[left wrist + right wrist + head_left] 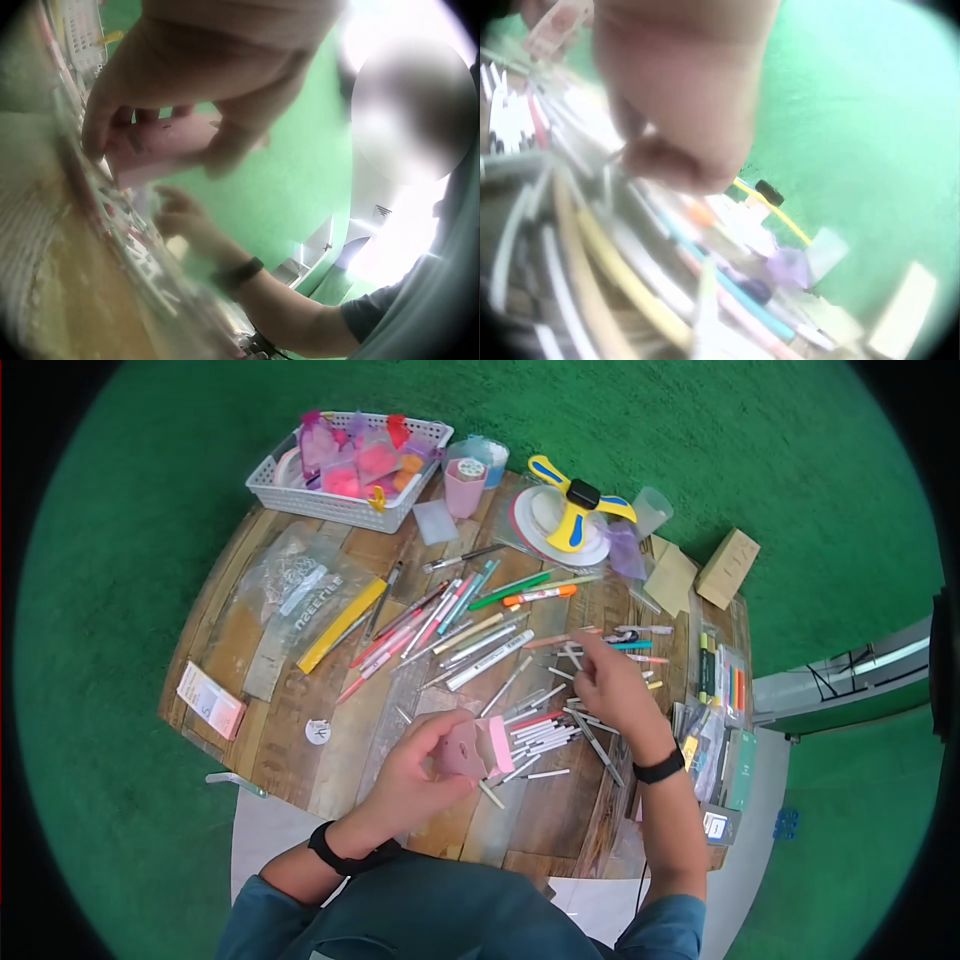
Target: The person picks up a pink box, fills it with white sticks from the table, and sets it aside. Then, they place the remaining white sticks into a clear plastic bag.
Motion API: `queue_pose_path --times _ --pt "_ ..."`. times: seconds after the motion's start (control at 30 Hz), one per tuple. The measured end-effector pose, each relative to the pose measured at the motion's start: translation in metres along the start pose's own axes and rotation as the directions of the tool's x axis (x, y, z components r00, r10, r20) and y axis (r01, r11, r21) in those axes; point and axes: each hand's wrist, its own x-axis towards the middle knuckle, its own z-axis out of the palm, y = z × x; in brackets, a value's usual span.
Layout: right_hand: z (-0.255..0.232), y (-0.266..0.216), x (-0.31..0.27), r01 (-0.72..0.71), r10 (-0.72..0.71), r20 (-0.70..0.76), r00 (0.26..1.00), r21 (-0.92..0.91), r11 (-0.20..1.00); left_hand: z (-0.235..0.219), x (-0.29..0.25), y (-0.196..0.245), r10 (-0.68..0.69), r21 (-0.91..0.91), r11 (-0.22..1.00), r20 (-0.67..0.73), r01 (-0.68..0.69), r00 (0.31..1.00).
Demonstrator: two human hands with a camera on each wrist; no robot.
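A small pink open-topped box (465,750) is gripped between the thumb and fingers of my left hand (425,765), low over the near side of the table. The left wrist view shows the same pink box (161,146) tilted, with fingers along one side and thumb on the other. Over the spread pens, my right hand (615,685) reaches down with bent fingers. A short white stick (572,656) lies right at its fingertips; blur hides whether they pinch it. Several thin white sticks (545,738) lie between the hands.
Many pens and markers cover the middle of the wooden table (285,770). At the back stand a white basket (350,510) of bags, a pink cup (463,495) and a yellow-blue fidget-like piece (572,525). Packaged pens (722,680) line the right edge; a small box (210,700) lies left.
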Motion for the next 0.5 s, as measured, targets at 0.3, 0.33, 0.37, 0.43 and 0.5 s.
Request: queue_pose_path --times 0.3,0.33,0.37,0.43,0.5 --pt "-0.022 -0.081 -0.056 0.139 0.163 -0.306 0.938 0.763 0.632 0.02 0.008 0.017 0.113 0.208 0.973 -0.049 -0.1 0.992" --pt "-0.017 -0.084 -0.062 0.174 0.177 -0.336 0.925 0.789 0.589 0.022 0.008 0.018 0.066 0.189 0.98 -0.041 -0.057 0.997" --pt "-0.012 -0.091 -0.066 0.176 0.177 -0.34 0.924 0.786 0.593 0.024 0.007 0.017 0.071 0.187 0.98 -0.037 -0.062 0.997" --pt "-0.004 -0.102 -0.074 0.288 0.148 -0.433 0.889 0.782 0.553 0.027 0.006 0.013 0.122 0.242 0.963 -0.011 -0.116 0.992" --pt "0.004 -0.099 -0.081 0.34 0.061 -0.479 0.876 0.701 0.626 0.031 0.005 0.008 0.129 0.213 0.97 -0.027 -0.121 0.991"
